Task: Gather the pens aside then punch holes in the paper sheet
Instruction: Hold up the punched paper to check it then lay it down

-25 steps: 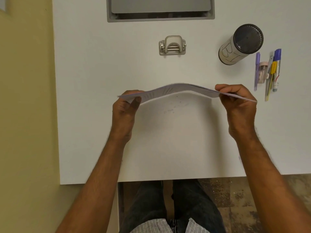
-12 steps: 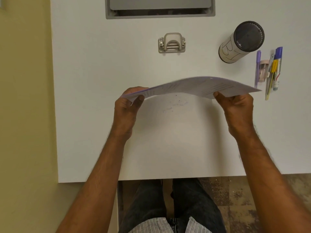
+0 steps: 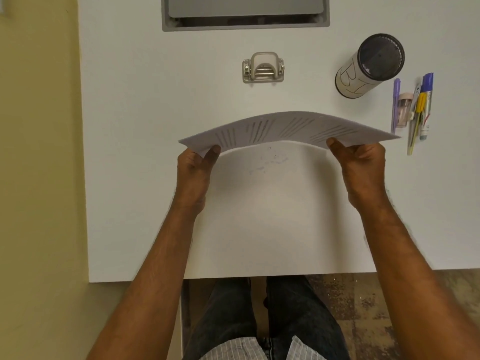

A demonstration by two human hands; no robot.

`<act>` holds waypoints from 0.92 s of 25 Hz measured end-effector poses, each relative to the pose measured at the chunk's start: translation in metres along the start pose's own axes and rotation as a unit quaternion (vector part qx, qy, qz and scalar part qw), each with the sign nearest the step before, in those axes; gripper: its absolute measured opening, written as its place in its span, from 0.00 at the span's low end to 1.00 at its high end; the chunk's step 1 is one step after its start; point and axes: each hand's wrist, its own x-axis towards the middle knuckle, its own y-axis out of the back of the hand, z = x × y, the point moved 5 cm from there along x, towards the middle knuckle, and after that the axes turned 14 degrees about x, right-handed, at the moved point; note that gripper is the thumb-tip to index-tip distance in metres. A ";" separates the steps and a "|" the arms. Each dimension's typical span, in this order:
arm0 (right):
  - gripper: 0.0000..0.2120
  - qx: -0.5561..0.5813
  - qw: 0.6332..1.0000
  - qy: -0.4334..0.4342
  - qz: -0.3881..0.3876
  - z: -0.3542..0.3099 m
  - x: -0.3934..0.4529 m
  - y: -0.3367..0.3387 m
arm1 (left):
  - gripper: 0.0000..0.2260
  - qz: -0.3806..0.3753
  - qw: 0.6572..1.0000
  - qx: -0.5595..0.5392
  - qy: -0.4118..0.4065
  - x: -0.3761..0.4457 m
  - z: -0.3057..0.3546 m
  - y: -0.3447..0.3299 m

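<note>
A printed paper sheet (image 3: 285, 128) hangs above the white table (image 3: 130, 152), bowed upward in the middle, its printed face tilted towards me. My left hand (image 3: 194, 172) pinches its left near corner and my right hand (image 3: 361, 165) pinches its right near edge. A metal hole punch (image 3: 262, 68) stands on the table beyond the sheet, apart from it. Several pens (image 3: 418, 107) lie bunched together at the right side of the table, beside my right hand.
A cylindrical pen holder (image 3: 368, 66) with a dark rim stands upright at the right back, next to the pens. A grey cable tray (image 3: 245, 14) is set into the table's far edge. My legs show below the near edge.
The sheet has tilted up, from nearly edge-on to showing its printed lines. Both hands kept their grip and shifted only slightly.
</note>
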 end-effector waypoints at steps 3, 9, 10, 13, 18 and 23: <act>0.15 -0.004 1.000 -0.007 -0.006 0.002 -0.001 0.002 | 0.12 0.002 1.000 0.009 0.005 0.000 -0.001 -0.001; 0.15 -0.034 0.999 -0.022 -0.011 0.015 0.006 0.003 | 0.13 -0.001 1.000 0.026 0.010 0.005 -0.007 -0.003; 0.15 -0.047 0.999 -0.023 -0.013 0.015 0.006 0.003 | 0.12 0.001 0.999 0.037 0.006 0.005 -0.007 -0.003; 0.15 -0.049 0.998 -0.006 -0.033 0.002 0.010 0.004 | 0.10 0.011 0.998 0.054 -0.008 0.008 -0.004 0.003; 0.09 0.048 0.997 -0.034 -0.054 -0.039 0.017 0.015 | 0.09 -0.019 0.999 -0.028 -0.007 0.004 0.005 0.007; 0.11 0.336 0.932 -0.140 -0.004 -0.032 -0.012 -0.025 | 0.11 -0.010 0.976 -0.209 0.063 -0.017 -0.002 -0.022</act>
